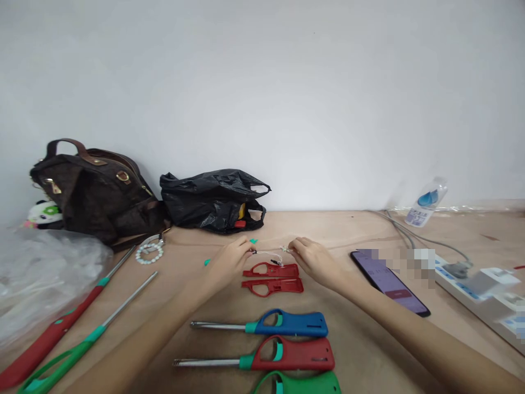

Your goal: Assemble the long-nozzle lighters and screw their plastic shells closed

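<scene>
Above two red lighter shell halves, the farther half (289,270) and the nearer half (292,285), both my hands are at work on small parts. The fingers of my left hand (235,254) are pinched on one end of a thin white wire (268,253). My right hand (307,254) has its fingertips closed on a small pale part (284,249), too small to name. A small black piece (274,262) hangs by the wire near the farther half. Small teal pieces lie close to my left hand: one teal piece (207,262) and another (253,241).
In front lie a blue lighter (303,324), a red lighter (305,353) and a green lighter (315,383). Left are two more long lighters, a bracelet (149,253) and plastic wrap (45,279). Bags stand behind. Right are a phone (389,282), a power strip (463,290) and a bottle (426,202).
</scene>
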A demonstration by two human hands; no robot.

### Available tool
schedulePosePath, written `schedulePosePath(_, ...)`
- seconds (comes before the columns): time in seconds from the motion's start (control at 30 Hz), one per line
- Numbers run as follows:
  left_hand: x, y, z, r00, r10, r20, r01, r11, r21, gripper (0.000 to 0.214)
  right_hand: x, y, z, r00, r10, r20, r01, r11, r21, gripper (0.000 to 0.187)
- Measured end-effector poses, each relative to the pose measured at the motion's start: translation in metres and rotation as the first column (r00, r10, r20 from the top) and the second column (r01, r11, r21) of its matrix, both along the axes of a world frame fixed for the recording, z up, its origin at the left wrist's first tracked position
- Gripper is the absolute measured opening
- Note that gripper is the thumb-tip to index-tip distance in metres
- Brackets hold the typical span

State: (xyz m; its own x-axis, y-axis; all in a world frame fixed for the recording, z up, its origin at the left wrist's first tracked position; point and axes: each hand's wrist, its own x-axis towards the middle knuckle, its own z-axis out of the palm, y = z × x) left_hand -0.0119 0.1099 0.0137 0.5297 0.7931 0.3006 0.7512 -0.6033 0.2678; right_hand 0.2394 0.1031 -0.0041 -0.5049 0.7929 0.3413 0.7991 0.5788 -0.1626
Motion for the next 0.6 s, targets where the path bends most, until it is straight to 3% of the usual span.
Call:
schedulePosePath(0.13,-0.011,-0.026,0.009,0.987,-0.055,0.152,0.062,0.997,-0.040,0.024,-0.001,-0.020,0.000,0.974,0.086,-0.208,-0.103,0.992,-0.073,0.019)
schedulePosePath(0.3,-0.017,-0.039,0.001,0.980,-0.007,0.197,0.035,0.990,-0.138,0.023,-0.007,-0.034,0.000,0.921,0.020,-0.388,-0.160,0.930,-0.332,0.022)
schedulePosePath(0.43,-0.019,-0.038,-0.010,0.987,0.014,0.161,0.026,0.969,-0.244,0.024,-0.012,-0.037,0.001,0.939,-0.040,-0.341,-0.131,0.877,-0.462,0.006)
schedulePosePath(0.6,-0.023,-0.033,-0.025,0.976,0.070,0.207,-0.006,0.956,-0.293,0.021,-0.015,-0.037,-0.005,0.974,-0.082,-0.210,-0.001,0.929,-0.369,0.006)
